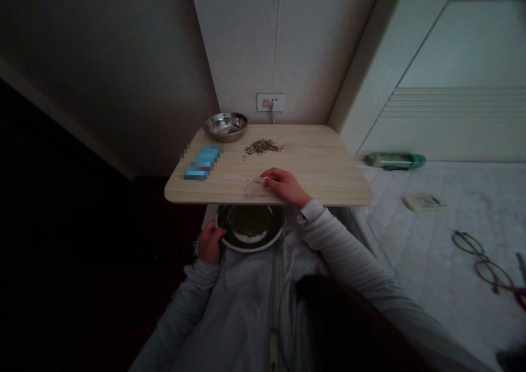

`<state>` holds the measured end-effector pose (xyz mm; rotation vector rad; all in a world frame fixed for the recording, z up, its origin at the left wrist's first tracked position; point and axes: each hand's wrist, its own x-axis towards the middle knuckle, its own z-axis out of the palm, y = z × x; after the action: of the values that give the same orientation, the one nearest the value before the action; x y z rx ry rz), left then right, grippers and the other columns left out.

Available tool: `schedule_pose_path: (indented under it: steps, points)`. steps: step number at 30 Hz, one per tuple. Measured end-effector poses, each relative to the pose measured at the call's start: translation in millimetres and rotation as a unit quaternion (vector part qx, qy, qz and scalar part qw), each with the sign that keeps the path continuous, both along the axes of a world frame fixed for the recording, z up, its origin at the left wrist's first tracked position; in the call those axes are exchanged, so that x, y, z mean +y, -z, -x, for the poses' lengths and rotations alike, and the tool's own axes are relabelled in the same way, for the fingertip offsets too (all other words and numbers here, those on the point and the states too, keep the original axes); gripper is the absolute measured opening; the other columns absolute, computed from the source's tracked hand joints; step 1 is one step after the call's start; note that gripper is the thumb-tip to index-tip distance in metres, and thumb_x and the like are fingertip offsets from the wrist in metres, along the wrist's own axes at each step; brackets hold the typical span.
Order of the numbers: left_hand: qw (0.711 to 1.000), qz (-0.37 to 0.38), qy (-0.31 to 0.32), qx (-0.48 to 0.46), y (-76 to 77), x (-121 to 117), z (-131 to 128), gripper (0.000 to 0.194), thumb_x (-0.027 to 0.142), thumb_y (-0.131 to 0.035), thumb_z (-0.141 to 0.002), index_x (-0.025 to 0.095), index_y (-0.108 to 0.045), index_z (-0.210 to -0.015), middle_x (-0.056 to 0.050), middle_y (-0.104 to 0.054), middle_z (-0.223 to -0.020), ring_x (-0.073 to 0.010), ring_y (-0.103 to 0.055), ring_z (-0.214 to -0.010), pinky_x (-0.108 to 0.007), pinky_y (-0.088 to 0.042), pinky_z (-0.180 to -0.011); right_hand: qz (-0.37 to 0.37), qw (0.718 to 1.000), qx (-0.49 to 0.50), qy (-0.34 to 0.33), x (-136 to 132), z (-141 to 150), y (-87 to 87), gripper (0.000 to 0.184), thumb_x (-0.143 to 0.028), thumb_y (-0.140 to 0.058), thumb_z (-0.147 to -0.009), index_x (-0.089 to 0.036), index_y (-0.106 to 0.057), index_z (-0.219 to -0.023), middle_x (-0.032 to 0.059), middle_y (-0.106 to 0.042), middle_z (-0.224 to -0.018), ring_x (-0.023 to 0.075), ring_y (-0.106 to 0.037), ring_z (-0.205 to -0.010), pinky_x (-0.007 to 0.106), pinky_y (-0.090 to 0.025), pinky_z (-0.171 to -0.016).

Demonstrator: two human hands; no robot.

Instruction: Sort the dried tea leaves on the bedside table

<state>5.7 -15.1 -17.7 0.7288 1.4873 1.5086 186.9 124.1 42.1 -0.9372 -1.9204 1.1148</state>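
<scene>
Pinching a clear piece [255, 189] near centre, the right hand [286, 186] likely needs light control; below, the left hand [209, 244] grips a bowl [251, 249].

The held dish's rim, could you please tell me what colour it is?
The held dish's rim is white, shown best in the head view.

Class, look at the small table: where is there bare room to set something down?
The widest bare patch of the tabletop lies between the right hand, the green pieces and the right edge. A smaller one separates those pieces from the blue item. The steel bowl and blue item crowd the left.
</scene>
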Motion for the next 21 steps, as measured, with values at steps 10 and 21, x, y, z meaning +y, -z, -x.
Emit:
schedule_pose_path:
  steps: [10,21]
  points:
    - [1.0,0.007,0.0,0.006,-4.9,-0.1,-1.6,0.01,0.019,-0.051,-0.05,0.015,-0.049,-0.059,0.006,-0.046,-0.047,-0.0075,-0.041,-0.046,-0.02,-0.031,-0.045,-0.03,1.0,-0.006,-0.007,-1.5,1.6,-1.1,0.027,-0.025,-0.041,-0.065,-0.017,-0.048,-0.09,-0.0002,-0.056,-0.071,0.0076,-0.048,-0.063,0.023,-0.036,-0.065]
    - [1.0,0.026,-0.007,-0.002,-11.1,0.2,-3.9,0.01,0.018,-0.05,-0.048,0.016,-0.049,-0.058,0.007,-0.047,-0.046,-0.0075,-0.041,-0.044,-0.02,-0.031,-0.045,-0.042,0.997,0.007,0.071,4.0,0.0,1.4,0.026,-0.02,-0.04,-0.062,-0.015,-0.049,-0.086,-0.0014,-0.054,-0.065,0.0072,-0.047,-0.06,0.022,-0.035,-0.063]
